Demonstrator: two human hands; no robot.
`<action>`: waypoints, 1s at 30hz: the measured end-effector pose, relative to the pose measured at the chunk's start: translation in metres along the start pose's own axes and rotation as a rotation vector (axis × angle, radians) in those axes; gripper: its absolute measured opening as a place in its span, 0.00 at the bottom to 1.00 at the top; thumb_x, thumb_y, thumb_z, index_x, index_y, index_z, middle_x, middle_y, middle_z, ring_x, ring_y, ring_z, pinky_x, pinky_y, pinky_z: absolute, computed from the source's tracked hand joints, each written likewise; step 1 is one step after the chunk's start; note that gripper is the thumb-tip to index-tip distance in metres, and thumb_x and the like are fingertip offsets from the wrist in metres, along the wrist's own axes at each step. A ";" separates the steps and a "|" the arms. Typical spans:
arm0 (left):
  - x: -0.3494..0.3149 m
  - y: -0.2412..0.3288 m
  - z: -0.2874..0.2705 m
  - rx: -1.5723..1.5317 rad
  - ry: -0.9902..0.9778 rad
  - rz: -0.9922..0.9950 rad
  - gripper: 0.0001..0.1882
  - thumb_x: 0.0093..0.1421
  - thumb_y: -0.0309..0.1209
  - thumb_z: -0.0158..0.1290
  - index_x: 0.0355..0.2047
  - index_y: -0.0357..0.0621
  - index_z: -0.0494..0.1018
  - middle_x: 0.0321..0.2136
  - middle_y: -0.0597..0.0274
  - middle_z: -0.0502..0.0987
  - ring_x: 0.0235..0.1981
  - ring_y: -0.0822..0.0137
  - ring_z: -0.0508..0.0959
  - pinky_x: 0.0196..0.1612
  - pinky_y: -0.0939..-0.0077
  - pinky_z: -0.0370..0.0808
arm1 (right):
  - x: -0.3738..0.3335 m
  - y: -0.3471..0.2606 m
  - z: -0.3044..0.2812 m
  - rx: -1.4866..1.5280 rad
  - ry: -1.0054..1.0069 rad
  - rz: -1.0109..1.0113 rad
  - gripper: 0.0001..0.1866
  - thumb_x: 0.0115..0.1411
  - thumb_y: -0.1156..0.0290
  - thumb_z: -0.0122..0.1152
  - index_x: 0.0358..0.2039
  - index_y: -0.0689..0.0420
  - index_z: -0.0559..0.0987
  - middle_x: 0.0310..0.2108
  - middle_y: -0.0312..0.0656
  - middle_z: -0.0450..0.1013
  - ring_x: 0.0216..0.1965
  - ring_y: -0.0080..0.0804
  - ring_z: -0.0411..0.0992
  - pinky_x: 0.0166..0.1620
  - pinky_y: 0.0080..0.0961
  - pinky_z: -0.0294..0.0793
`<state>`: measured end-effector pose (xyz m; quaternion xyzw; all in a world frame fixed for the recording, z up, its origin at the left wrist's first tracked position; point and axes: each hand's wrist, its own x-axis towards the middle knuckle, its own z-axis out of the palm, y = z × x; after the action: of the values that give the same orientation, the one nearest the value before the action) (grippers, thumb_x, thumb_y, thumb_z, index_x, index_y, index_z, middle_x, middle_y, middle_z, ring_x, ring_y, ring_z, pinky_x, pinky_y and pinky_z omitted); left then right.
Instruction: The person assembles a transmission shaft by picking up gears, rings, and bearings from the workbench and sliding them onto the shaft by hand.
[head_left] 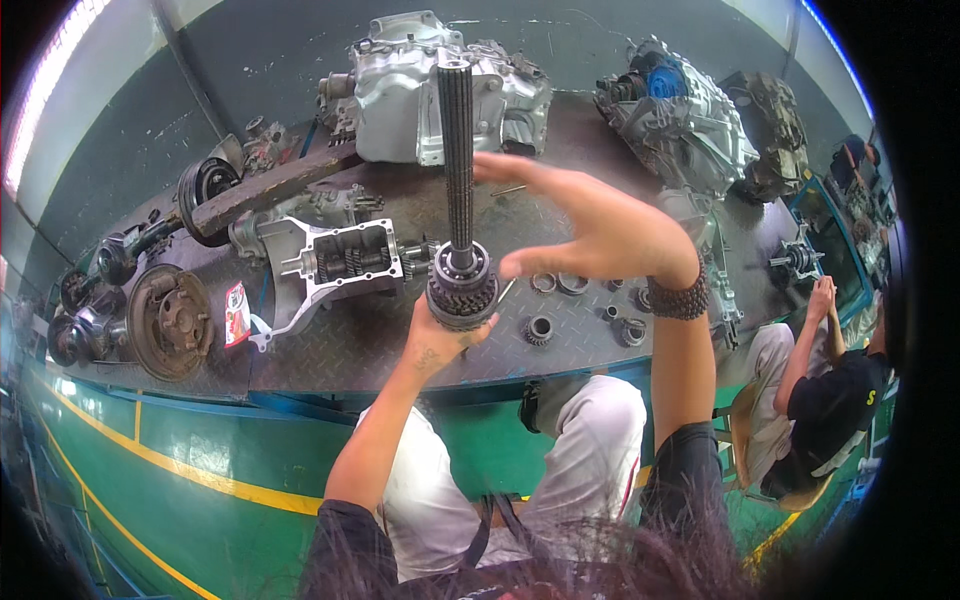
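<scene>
My left hand (432,338) grips the lower end of a splined gear shaft (458,160) and holds it upright. A bearing (462,260) sits round the shaft just above a stack of gears (464,295), near my fingers. Beside the shaft, my right hand (610,225) is open, fingers stretched toward the left and thumb apart. Its fingertips overlap the shaft's right edge in the picture, slightly blurred; I cannot tell whether they touch it. Loose gears (539,330) and rings (572,284) lie on the steel bench (430,365) beneath my right hand.
An opened gearbox housing (340,260) with gears inside lies to the left, beside a round brake drum (170,322). Large silver transmission cases (400,95) stand at the back. A wooden beam (275,187) crosses the back left. Another person (830,400) sits at the right.
</scene>
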<state>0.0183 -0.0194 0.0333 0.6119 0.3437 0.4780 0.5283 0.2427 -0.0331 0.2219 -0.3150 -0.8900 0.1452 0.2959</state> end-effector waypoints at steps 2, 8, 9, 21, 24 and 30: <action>0.000 0.000 0.002 0.016 -0.019 0.004 0.27 0.47 0.24 0.73 0.48 0.40 0.77 0.42 0.66 0.83 0.42 0.75 0.80 0.51 0.75 0.77 | -0.008 0.012 0.003 -0.011 0.067 -0.007 0.52 0.55 0.55 0.77 0.72 0.61 0.59 0.64 0.50 0.70 0.65 0.41 0.68 0.67 0.38 0.65; 0.000 -0.005 -0.003 0.043 -0.057 0.001 0.32 0.47 0.27 0.74 0.52 0.41 0.74 0.44 0.66 0.81 0.44 0.74 0.79 0.52 0.74 0.77 | -0.008 0.019 0.039 0.230 0.028 0.074 0.32 0.60 0.63 0.73 0.63 0.61 0.74 0.57 0.46 0.77 0.60 0.39 0.73 0.65 0.37 0.68; 0.000 -0.007 -0.002 0.022 -0.078 -0.011 0.34 0.46 0.28 0.74 0.54 0.41 0.73 0.44 0.66 0.80 0.45 0.73 0.80 0.53 0.74 0.77 | -0.009 0.024 0.050 0.235 0.044 0.036 0.32 0.62 0.61 0.71 0.62 0.62 0.73 0.55 0.50 0.78 0.56 0.38 0.76 0.61 0.35 0.72; 0.002 0.001 0.004 -0.022 -0.040 0.007 0.30 0.46 0.24 0.72 0.50 0.41 0.75 0.42 0.66 0.81 0.43 0.74 0.80 0.50 0.75 0.77 | -0.025 0.050 0.100 0.805 0.157 0.118 0.32 0.67 0.65 0.65 0.68 0.61 0.67 0.65 0.49 0.69 0.66 0.37 0.67 0.69 0.39 0.64; 0.003 -0.002 0.003 -0.060 -0.046 0.020 0.29 0.47 0.24 0.72 0.50 0.41 0.75 0.42 0.67 0.82 0.43 0.74 0.80 0.50 0.75 0.77 | -0.025 0.043 0.094 0.836 0.204 0.112 0.31 0.67 0.65 0.65 0.67 0.60 0.68 0.60 0.45 0.74 0.64 0.32 0.68 0.68 0.34 0.64; 0.003 -0.002 0.003 -0.044 -0.039 0.046 0.29 0.48 0.23 0.73 0.50 0.39 0.75 0.43 0.66 0.82 0.43 0.74 0.80 0.51 0.75 0.77 | -0.051 0.044 0.052 0.693 0.370 0.271 0.28 0.74 0.59 0.52 0.69 0.59 0.66 0.57 0.45 0.76 0.59 0.33 0.72 0.66 0.34 0.64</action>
<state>0.0219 -0.0171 0.0320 0.6171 0.3087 0.4854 0.5370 0.2633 -0.0369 0.1397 -0.3320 -0.6705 0.4150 0.5176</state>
